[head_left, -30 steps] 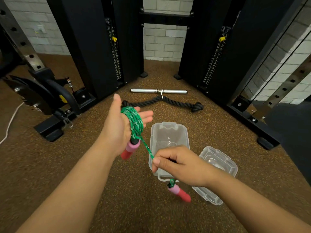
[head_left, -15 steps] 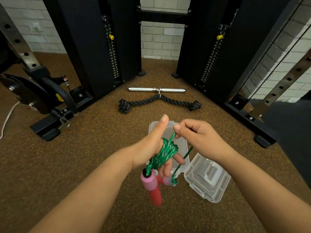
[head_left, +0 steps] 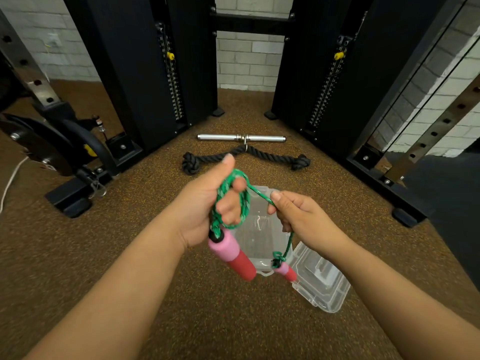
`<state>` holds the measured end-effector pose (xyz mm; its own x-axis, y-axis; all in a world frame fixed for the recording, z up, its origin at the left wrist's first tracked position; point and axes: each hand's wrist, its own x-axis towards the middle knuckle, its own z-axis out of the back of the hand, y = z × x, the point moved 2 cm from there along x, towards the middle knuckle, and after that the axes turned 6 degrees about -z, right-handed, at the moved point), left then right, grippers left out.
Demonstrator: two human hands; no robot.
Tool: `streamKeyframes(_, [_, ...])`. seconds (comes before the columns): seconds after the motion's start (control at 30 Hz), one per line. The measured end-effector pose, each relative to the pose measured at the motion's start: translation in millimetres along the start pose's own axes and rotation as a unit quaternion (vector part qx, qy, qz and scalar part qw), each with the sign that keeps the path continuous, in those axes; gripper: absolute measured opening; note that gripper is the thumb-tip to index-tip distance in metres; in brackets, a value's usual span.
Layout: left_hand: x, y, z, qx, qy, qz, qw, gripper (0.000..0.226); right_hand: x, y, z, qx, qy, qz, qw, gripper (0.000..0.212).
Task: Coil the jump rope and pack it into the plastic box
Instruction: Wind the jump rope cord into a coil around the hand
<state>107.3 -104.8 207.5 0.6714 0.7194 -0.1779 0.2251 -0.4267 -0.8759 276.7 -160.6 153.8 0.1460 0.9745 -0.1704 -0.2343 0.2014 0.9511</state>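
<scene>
The green jump rope (head_left: 242, 201) is wound in several loops around the fingers of my left hand (head_left: 207, 203), held above the clear plastic box (head_left: 259, 237) on the floor. One pink and red handle (head_left: 232, 255) hangs below my left palm. My right hand (head_left: 298, 216) pinches the free strand just right of the coil. From it a short length drops to the second pink handle (head_left: 285, 271), which dangles over the box's near edge. The box stands open and partly hidden behind my hands.
The clear lid (head_left: 320, 279) lies on the brown rubber floor to the right of the box. A black tricep rope (head_left: 244, 158) and a chrome bar (head_left: 241, 137) lie beyond. Black machine towers stand left and right, with a machine base (head_left: 70, 201) at left.
My right hand has carried the free strand around my left fingers, adding to the coil, and the loose length has shortened. Both hands sit a little higher over the box.
</scene>
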Motion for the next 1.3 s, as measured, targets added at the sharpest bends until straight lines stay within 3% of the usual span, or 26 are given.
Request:
streamKeyframes(0.13, [4.8,-8.3,15.7,-0.115,-0.14,-0.058,0.982,0.043,-1.8,-7.4,-3.0,-0.032,0.022,0.002,0.999,0.035])
streamKeyframes(0.23, [6.2,-7.3,31.8,-0.151,-0.271,-0.092,0.946,0.042,-7.2,-7.5,-8.0,-0.139,0.04,0.006,0.989,0.033])
streamKeyframes(0.3, [5.9,-7.6,39.6,-0.118,-0.31,-0.123,0.936,0.039,-13.3,-3.6,-13.8,-0.213,0.072,0.01,0.974,0.031])
streamKeyframes(0.43, [7.1,-3.8,38.3,0.028,-0.309,-0.134,0.941,0.03,-24.9,12.2,-28.9,-0.28,0.108,0.081,0.951,0.023])
streamKeyframes(0.5, [6.3,2.0,34.6,0.205,-0.285,-0.113,0.929,0.038,-27.3,19.6,-35.3,-0.294,0.107,0.132,0.941,0.02])
streamKeyframes(0.57, [4.0,9.2,30.0,0.346,-0.203,-0.104,0.91,0.04,-29.9,29.4,-36.4,-0.257,0.111,0.149,0.949,0.018])
streamKeyframes(0.67, [-1.8,19.1,24.0,0.397,-0.103,-0.043,0.911,0.062,-29.8,38.2,-27.1,-0.145,0.102,0.114,0.978,0.022])
streamKeyframes(0.8, [-6.2,14.9,19.0,0.424,-0.064,-0.017,0.903,0.084,-23.2,37.8,-18.0,-0.062,0.06,0.093,0.992,0.026])
streamKeyframes(0.9, [-7.1,12.4,15.4,0.382,0.023,0.037,0.923,0.083,-17.2,34.9,-13.2,-0.049,0.025,0.081,0.995,0.026])
streamKeyframes(1.0, [-8.3,12.1,6.3,0.299,0.099,0.061,0.947,0.064,-11.9,32.7,-8.4,-0.014,-0.001,0.074,0.997,0.028])
streamKeyframes(1.1, [-8.0,12.4,3.1,0.234,0.131,0.056,0.962,0.044,-10.7,30.0,-10.5,0.015,0.001,0.071,0.997,0.027])
streamKeyframes(1.2, [-7.8,13.0,-1.1,0.146,0.136,0.056,0.978,0.044,-12.3,29.5,-17.2,0.048,0.009,0.064,0.997,0.026])
streamKeyframes(1.27, [-7.2,15.3,-5.0,0.094,0.142,0.047,0.984,0.024,-13.5,29.6,-22.9,0.054,0.022,0.056,0.997,0.026])
streamKeyframes(1.3, [-5.8,18.0,-3.8,0.067,0.141,0.048,0.986,0.042,-14.3,29.4,-25.3,0.056,0.031,0.053,0.997,0.028])
